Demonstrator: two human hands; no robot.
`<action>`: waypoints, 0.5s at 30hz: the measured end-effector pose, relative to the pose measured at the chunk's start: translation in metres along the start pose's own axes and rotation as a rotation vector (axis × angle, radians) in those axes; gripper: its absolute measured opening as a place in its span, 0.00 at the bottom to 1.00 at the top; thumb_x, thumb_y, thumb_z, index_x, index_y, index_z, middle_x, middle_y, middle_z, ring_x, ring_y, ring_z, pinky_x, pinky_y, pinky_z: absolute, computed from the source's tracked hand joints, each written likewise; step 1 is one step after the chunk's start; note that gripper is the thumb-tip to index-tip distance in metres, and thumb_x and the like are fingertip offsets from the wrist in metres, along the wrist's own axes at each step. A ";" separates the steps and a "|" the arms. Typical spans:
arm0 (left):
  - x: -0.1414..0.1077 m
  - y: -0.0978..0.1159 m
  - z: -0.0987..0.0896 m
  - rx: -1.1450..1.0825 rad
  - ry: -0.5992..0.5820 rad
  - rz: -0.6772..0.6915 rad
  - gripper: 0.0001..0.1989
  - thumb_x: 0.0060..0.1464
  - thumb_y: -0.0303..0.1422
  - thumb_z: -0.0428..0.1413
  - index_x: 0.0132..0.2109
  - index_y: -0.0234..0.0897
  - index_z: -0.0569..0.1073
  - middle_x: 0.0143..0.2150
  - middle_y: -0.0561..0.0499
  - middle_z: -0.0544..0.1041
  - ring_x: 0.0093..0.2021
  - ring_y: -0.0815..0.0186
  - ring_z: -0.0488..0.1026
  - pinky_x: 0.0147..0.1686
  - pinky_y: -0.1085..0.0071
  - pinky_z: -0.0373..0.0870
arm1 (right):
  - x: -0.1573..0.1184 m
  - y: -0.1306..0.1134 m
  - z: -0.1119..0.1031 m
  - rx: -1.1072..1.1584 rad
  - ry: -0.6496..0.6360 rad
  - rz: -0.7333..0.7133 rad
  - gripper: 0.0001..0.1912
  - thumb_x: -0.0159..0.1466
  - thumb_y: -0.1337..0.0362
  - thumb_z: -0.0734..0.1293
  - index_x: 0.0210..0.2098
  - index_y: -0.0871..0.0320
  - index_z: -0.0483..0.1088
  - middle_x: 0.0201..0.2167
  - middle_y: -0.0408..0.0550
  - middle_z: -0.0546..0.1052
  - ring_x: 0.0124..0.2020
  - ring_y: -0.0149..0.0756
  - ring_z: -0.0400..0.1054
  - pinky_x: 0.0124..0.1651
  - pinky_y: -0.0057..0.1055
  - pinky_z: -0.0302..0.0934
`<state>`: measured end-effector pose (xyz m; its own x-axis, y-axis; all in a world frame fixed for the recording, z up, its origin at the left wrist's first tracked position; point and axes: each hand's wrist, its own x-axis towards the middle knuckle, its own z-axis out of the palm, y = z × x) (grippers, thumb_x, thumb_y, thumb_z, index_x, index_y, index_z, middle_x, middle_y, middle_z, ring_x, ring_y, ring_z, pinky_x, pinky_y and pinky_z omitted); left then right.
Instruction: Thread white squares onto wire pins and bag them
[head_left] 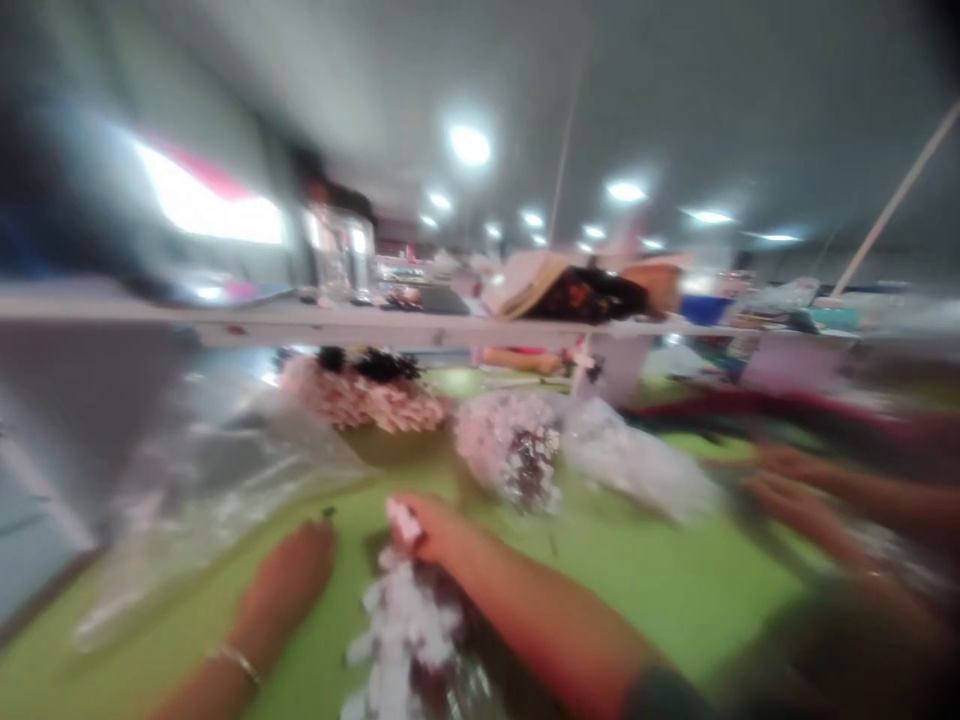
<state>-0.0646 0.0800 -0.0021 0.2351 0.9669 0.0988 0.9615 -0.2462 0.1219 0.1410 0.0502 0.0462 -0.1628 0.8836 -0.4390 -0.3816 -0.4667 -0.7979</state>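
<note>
My left hand (300, 562), with a bracelet at the wrist, rests low over the green tabletop (630, 570). Its fingers are curled, and a small dark thing (328, 513) shows at the fingertips, too blurred to name. To its right, my right hand (429, 525) is closed on a small pale pink piece (405, 520). Just below that hand lies a heap of whitish-pink pieces (409, 615), partly dark between them and partly under shiny clear plastic. Motion blur hides their exact kind.
Clear plastic bags (225, 480) lie at the left. Behind are a bundle of pink pieces with dark tips (367, 395), a filled clear bag (510, 440) and a whitish bag (637, 465). A shelf (420, 330) crosses above. Another person's hands (795, 490) are at the right.
</note>
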 end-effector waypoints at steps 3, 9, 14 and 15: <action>-0.003 0.005 0.004 0.045 -0.061 0.046 0.23 0.63 0.33 0.36 0.49 0.27 0.71 0.45 0.34 0.75 0.45 0.51 0.75 0.43 0.58 0.69 | -0.007 0.000 0.004 0.037 0.022 -0.007 0.11 0.58 0.66 0.68 0.23 0.59 0.63 0.14 0.38 0.64 0.13 0.25 0.57 0.13 0.19 0.47; -0.010 0.002 -0.001 -0.020 -0.043 -0.005 0.22 0.64 0.34 0.36 0.45 0.28 0.72 0.44 0.34 0.75 0.44 0.51 0.75 0.42 0.60 0.69 | -0.016 -0.016 -0.014 0.130 0.002 -0.040 0.10 0.61 0.65 0.67 0.25 0.59 0.63 0.15 0.37 0.65 0.14 0.24 0.57 0.12 0.17 0.46; -0.028 0.011 -0.005 -0.319 0.066 0.020 0.12 0.57 0.33 0.49 0.35 0.30 0.74 0.36 0.36 0.76 0.38 0.51 0.75 0.43 0.57 0.67 | -0.031 -0.010 -0.021 0.161 -0.048 0.003 0.11 0.64 0.64 0.64 0.25 0.58 0.61 0.14 0.36 0.62 0.12 0.23 0.55 0.11 0.16 0.44; -0.031 0.012 -0.008 -0.379 0.077 -0.008 0.10 0.55 0.32 0.51 0.32 0.31 0.73 0.33 0.38 0.76 0.36 0.53 0.75 0.43 0.58 0.67 | -0.036 -0.008 -0.021 0.163 -0.054 0.018 0.11 0.64 0.65 0.64 0.26 0.58 0.61 0.14 0.36 0.62 0.12 0.23 0.55 0.11 0.16 0.44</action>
<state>-0.0617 0.0463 0.0046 0.2025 0.9648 0.1680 0.8391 -0.2594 0.4782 0.1694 0.0210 0.0597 -0.2177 0.8780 -0.4262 -0.5201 -0.4739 -0.7106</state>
